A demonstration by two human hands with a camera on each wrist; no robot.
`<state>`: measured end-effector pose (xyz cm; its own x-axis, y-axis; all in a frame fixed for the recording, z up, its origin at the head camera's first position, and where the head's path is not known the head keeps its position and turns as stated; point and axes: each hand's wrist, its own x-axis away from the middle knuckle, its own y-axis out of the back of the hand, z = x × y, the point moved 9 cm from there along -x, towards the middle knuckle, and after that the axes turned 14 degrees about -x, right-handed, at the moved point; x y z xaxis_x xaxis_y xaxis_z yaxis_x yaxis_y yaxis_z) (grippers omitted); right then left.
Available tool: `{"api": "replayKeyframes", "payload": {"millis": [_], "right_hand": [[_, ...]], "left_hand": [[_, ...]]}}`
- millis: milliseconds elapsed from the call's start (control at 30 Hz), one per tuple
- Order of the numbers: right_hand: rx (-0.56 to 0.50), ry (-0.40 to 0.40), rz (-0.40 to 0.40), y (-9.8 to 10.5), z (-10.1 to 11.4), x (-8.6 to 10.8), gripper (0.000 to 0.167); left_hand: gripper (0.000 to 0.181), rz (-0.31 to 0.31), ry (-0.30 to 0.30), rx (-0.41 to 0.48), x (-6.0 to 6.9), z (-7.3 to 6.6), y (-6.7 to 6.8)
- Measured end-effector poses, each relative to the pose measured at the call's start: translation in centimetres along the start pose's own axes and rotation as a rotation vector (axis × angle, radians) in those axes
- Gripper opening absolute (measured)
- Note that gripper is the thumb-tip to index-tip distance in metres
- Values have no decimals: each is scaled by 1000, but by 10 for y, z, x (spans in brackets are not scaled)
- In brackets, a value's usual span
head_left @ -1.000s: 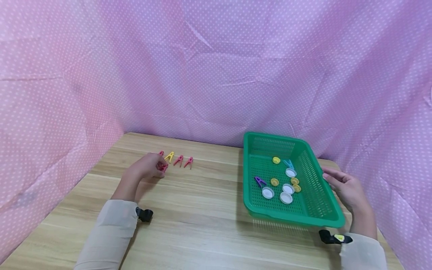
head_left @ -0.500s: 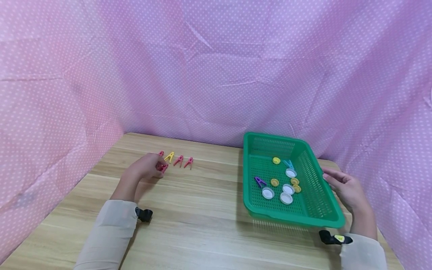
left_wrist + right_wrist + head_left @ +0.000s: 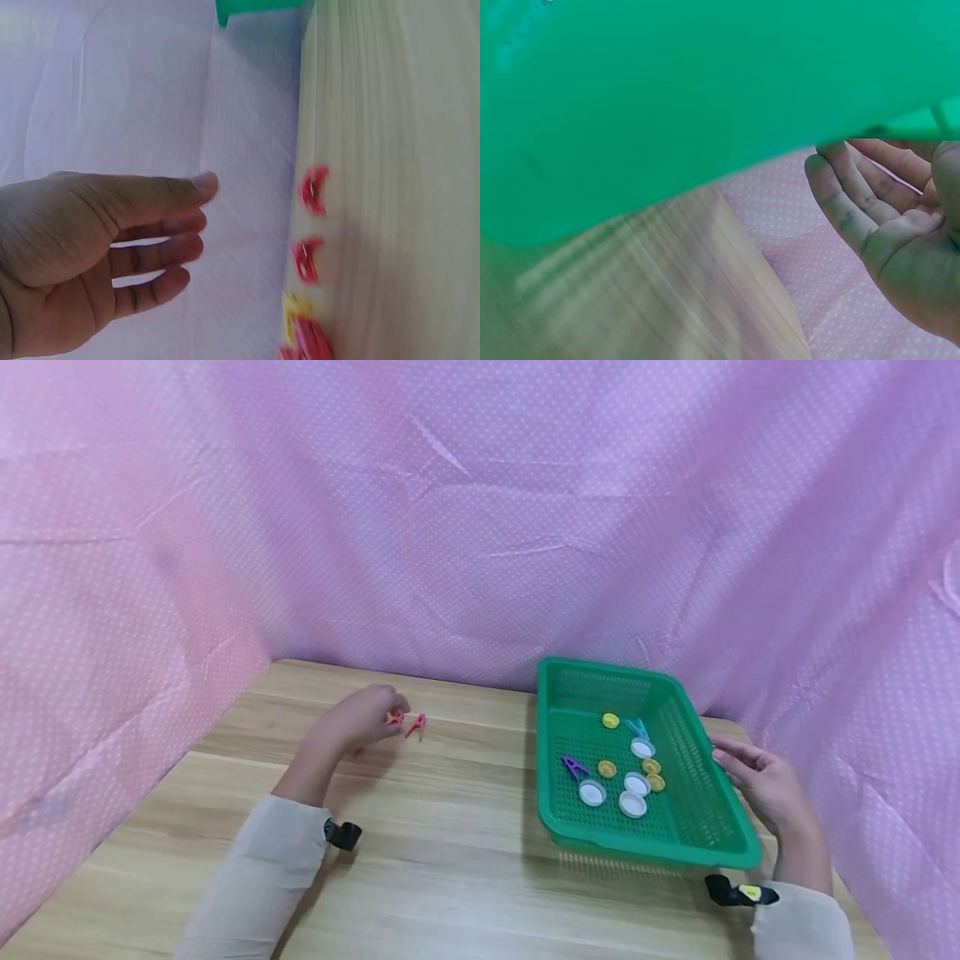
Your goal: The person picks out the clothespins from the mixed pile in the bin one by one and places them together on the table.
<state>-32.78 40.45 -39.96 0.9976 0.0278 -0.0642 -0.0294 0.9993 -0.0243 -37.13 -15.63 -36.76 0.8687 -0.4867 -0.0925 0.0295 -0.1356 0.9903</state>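
My left hand (image 3: 363,717) hovers over the row of clothespins near the table's far left. In the left wrist view its fingers are loosely bent with nothing between them. Two red clothespins (image 3: 313,190) lie apart on the wood, beyond a yellow clothespin (image 3: 297,309) and more red ones. From the head view, the hand partly covers this row; one red clothespin (image 3: 416,726) shows just right of its fingers. At the right, my right hand (image 3: 767,781) holds the side rim of a green basket (image 3: 551,752); the rim partly hides its fingertips in the right wrist view.
Inside the basket lie a purple clothespin (image 3: 574,767), a blue clothespin (image 3: 637,728), several white caps (image 3: 592,792) and several yellow caps (image 3: 610,720). The wooden table (image 3: 420,860) ends at a pink dotted cloth (image 3: 450,527) at the back and sides.
My left hand has moved right and slightly away along the row, leaving the red clothespin it was at. My right hand stays at the basket; the head view has shifted slightly.
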Motion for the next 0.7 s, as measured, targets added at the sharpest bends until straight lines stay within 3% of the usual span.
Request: {"api": "replayKeyframes", "payload": {"millis": [300,700], "right_hand": [[-51,6,6,0,-2,0,34],[-18,10,0,-2,1,2,39]], "left_hand": [[26,-20,-165,-122,-43,-67,17],[23,-65,-369,-256,-85,-147,21]]}}
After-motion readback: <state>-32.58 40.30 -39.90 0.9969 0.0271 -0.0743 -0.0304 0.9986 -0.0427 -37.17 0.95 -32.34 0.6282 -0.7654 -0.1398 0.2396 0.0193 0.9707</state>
